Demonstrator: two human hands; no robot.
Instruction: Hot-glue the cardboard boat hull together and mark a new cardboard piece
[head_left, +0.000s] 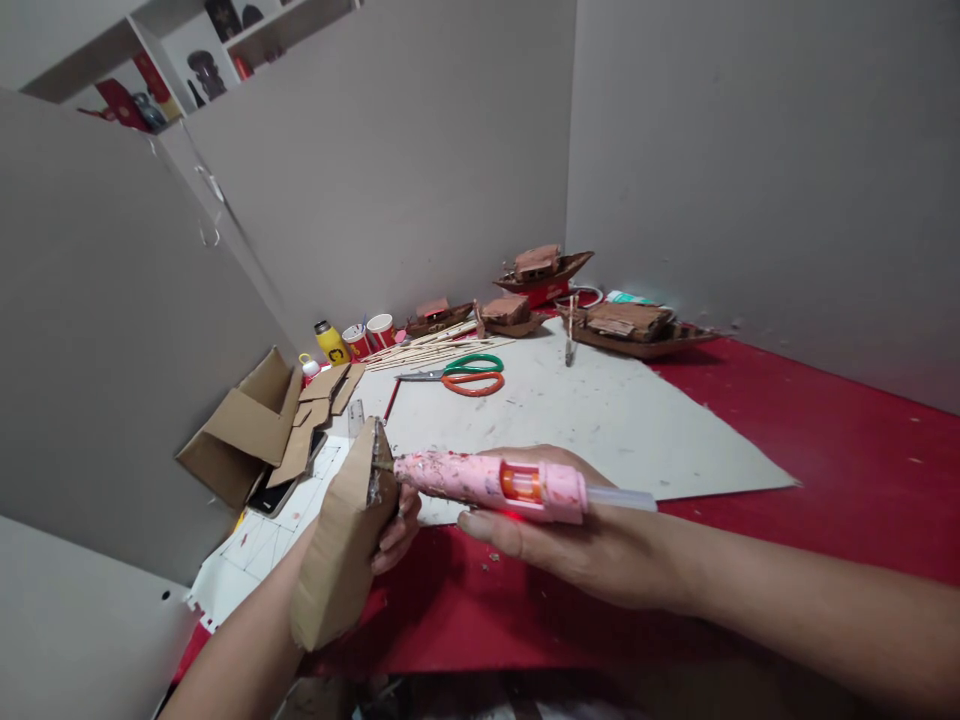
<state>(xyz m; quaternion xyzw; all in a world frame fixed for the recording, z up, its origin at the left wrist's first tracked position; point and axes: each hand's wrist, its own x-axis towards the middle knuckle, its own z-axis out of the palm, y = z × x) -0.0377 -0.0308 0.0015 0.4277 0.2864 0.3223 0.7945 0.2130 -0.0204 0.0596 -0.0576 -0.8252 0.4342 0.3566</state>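
Observation:
My right hand [570, 545] is wrapped round a pink glue gun [495, 483] with a clear glue stick out its back. The gun's nozzle touches the upper edge of a folded brown cardboard piece [337, 550]. My left hand [394, 530] grips that cardboard from behind, only its fingertips showing at the right edge. Both hands hover above the red table [862, 450] near its front edge.
A large grey board [600, 410] lies on the table with green and orange scissors [465, 373] and wooden sticks [427, 350]. Several cardboard model boats [630, 328] stand at the back. An open cardboard box [244, 430], scraps, cups and a yellow bottle [331, 342] sit at left. Grey partition walls enclose the desk.

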